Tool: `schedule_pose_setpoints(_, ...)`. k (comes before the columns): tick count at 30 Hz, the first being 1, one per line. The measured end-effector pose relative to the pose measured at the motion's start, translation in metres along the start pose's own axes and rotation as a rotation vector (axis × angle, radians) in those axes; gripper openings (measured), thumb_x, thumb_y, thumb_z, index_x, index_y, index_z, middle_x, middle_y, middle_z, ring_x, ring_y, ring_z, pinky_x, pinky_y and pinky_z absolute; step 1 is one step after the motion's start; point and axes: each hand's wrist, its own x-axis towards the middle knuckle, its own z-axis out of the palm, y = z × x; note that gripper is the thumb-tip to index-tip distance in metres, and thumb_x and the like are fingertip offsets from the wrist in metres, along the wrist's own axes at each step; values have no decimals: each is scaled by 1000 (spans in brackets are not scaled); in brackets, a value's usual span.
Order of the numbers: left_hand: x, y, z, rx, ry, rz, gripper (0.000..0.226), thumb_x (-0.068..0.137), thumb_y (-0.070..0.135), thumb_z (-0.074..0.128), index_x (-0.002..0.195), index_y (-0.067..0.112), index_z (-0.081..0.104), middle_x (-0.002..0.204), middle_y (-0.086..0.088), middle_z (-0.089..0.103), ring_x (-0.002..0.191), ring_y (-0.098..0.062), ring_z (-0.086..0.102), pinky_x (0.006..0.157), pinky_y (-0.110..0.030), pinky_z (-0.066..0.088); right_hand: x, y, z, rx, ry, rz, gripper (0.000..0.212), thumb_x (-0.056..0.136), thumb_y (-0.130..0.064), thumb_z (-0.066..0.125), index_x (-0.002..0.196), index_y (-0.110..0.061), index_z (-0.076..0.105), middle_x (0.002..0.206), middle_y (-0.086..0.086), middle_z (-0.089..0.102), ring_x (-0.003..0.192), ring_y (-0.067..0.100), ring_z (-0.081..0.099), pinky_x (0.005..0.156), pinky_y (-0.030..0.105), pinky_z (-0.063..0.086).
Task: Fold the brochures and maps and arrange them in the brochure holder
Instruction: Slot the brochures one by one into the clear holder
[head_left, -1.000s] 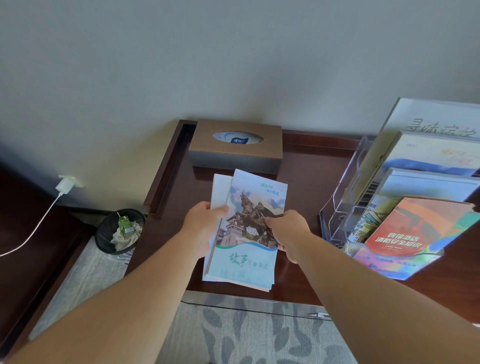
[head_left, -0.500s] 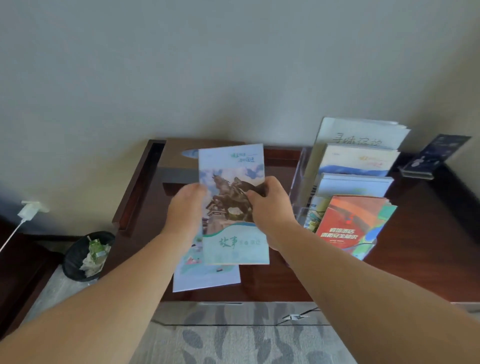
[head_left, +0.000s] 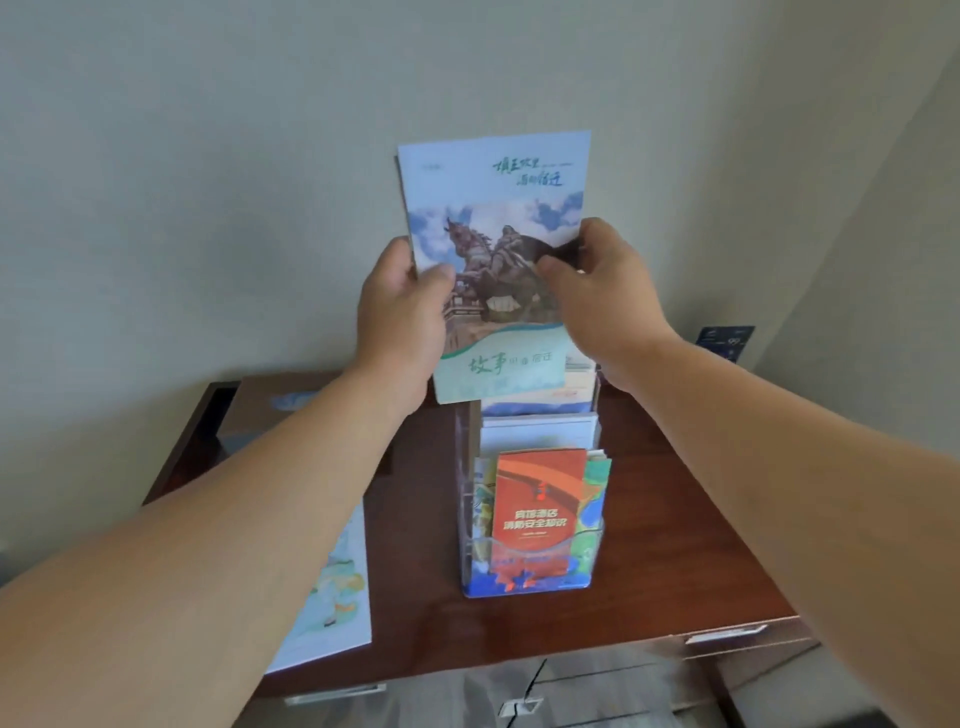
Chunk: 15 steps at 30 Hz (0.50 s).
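I hold a folded blue brochure (head_left: 496, 208) with a horse-and-rider statue picture upright above the clear tiered brochure holder (head_left: 465, 499). My left hand (head_left: 402, 317) pinches its left edge, thumb on the front. My right hand (head_left: 597, 301) pinches its right edge. The brochure's bottom edge hangs over the holder's back tiers, and I cannot tell whether it touches them. An orange brochure (head_left: 537, 509) stands in the front pocket, with white and pale ones in the tiers behind. Another pale brochure (head_left: 337, 587) lies flat on the desk under my left forearm.
The dark wooden desk (head_left: 675, 545) has a raised lip at the left and drawers along its front. A brown tissue box (head_left: 270, 410) sits at the back left. A small dark blue card (head_left: 724, 340) stands at the back right by the wall.
Both hands have lifted the statue brochure off the desk, up and to the right, over the holder. The view has turned right and the holder is now centred. The second brochure stayed on the desk.
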Motion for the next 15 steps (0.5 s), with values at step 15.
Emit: schedule_pose_setpoints(15,-10,-61,52,502,-15,-32,47,87,15,64,60,17,25,56,1,25,54,-17,20,51,-31,16,3,88,-36,-292,-75,198,12,89,-20,66,100,-15,68,90,3,72,83,28,66,70,35,52)
